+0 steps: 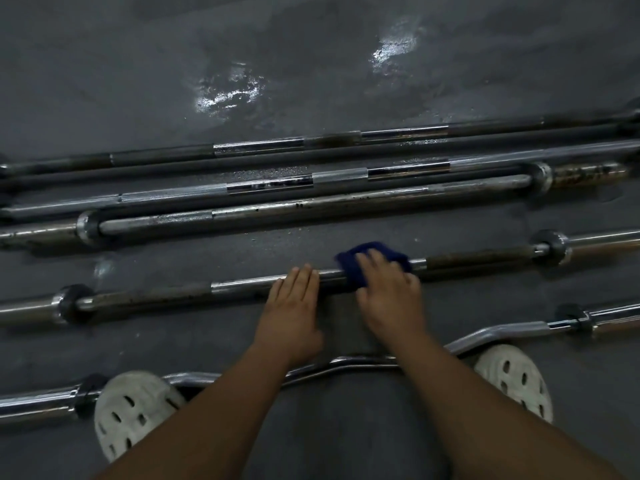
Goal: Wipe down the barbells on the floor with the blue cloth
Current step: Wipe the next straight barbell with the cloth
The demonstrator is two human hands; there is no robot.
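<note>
Several steel barbells lie side by side on the dark floor. The nearest straight barbell [156, 296] runs left to right in front of me. My right hand [388, 289] presses the blue cloth [353, 268] onto the middle of its shaft, fingers spread over the cloth. Just left of the cloth, my left hand [294, 299] rests flat on the same shaft with straight fingers. Three longer barbells [311, 206] lie farther back. A curved chrome bar [502, 332] lies closest to me, partly hidden under my forearms.
My two white perforated shoes [131, 410] [516, 375] stand on either side of the curved bar. The grey rubber floor [311, 64] shows wet, shiny patches beyond the barbells. Barbell ends run out of view at both sides.
</note>
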